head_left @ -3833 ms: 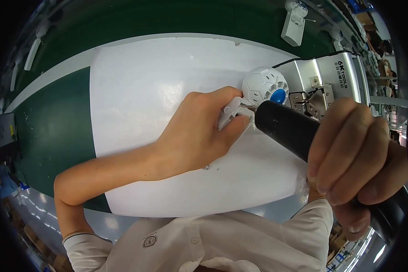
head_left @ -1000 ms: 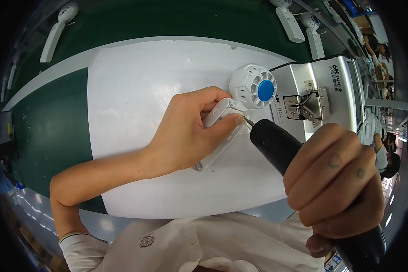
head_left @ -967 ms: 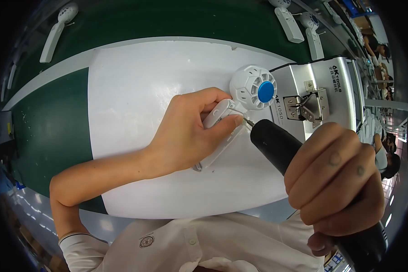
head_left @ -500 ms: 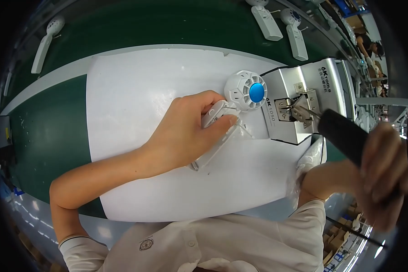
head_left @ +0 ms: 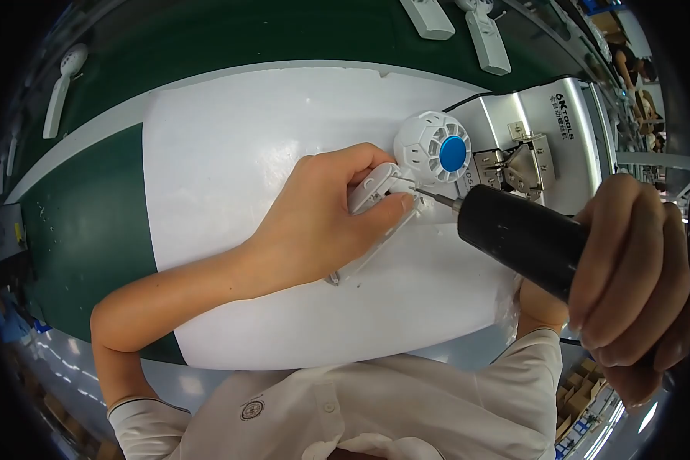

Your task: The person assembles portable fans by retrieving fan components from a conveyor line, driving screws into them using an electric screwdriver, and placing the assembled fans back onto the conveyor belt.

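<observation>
My left hand is closed around the neck of a white plastic device lying on the white sheet. The device has a round slotted head with a blue disc in its middle; much of its long body is hidden under my fingers. My right hand is wrapped round a black electric screwdriver, held at a slant from the right. The thin bit reaches the device's neck beside my left thumb. Whether the tip touches a screw there, I cannot tell.
Just right of the round head stands a silver screw feeder with metal guides. Similar white devices lie on the green surface beyond the white sheet. A person is at the far upper right.
My right hand has brought the screwdriver left, from the screw feeder's guides to the white device's neck. My left hand keeps its hold; the view has shifted slightly.
</observation>
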Action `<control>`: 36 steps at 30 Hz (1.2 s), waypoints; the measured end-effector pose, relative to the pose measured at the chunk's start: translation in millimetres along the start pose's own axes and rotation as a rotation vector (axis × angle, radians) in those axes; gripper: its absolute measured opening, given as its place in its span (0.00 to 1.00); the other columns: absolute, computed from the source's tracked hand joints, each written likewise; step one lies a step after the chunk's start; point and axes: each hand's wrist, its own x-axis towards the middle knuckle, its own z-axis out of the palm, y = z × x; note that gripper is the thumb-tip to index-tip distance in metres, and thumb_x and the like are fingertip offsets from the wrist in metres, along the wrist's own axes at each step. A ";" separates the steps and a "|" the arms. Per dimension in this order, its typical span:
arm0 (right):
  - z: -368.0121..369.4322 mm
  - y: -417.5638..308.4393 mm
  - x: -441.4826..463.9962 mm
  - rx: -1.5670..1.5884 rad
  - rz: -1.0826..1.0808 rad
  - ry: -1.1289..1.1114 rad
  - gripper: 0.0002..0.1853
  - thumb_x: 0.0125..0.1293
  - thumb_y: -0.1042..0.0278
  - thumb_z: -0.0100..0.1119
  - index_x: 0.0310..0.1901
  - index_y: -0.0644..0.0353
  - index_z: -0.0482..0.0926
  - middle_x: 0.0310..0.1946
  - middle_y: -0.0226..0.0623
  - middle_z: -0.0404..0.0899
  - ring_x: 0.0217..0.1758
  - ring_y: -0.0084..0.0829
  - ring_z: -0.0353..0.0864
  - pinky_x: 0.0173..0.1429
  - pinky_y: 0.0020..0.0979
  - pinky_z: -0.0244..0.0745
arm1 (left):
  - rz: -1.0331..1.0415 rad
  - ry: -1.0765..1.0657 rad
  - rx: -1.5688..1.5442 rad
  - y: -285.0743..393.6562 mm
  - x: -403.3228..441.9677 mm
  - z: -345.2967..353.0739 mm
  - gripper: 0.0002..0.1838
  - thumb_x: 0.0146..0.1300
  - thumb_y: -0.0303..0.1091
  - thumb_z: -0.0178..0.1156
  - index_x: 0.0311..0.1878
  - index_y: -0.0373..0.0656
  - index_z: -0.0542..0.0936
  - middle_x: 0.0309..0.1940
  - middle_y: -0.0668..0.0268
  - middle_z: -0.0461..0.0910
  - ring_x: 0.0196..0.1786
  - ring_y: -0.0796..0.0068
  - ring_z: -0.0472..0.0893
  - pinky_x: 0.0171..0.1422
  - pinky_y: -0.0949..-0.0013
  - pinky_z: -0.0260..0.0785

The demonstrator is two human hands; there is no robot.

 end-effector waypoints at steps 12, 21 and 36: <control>28.5 10.3 9.8 0.004 -0.063 -0.103 0.16 0.58 0.62 0.76 0.40 0.50 0.75 0.24 0.24 0.83 0.23 0.17 0.80 0.27 0.17 0.77 | 0.083 0.039 0.024 -2.9 -11.8 -4.3 0.08 0.60 0.26 0.67 0.41 0.35 0.83 0.25 0.64 0.82 0.23 0.73 0.72 0.29 0.72 0.65; 36.6 17.5 5.0 -0.070 -0.061 -0.175 0.16 0.59 0.65 0.76 0.39 0.49 0.73 0.23 0.23 0.83 0.23 0.16 0.80 0.27 0.19 0.77 | 0.117 0.060 0.109 -1.2 -14.7 -5.0 0.07 0.57 0.24 0.67 0.40 0.36 0.83 0.23 0.62 0.81 0.22 0.70 0.72 0.29 0.70 0.64; 14.8 -65.2 -11.4 -0.088 -0.267 0.005 0.14 0.60 0.65 0.71 0.41 0.50 0.73 0.23 0.22 0.81 0.22 0.16 0.78 0.28 0.19 0.75 | 0.166 0.997 1.800 6.1 65.7 -205.1 0.16 0.67 0.37 0.63 0.54 0.42 0.77 0.47 0.59 0.84 0.33 0.60 0.83 0.35 0.62 0.75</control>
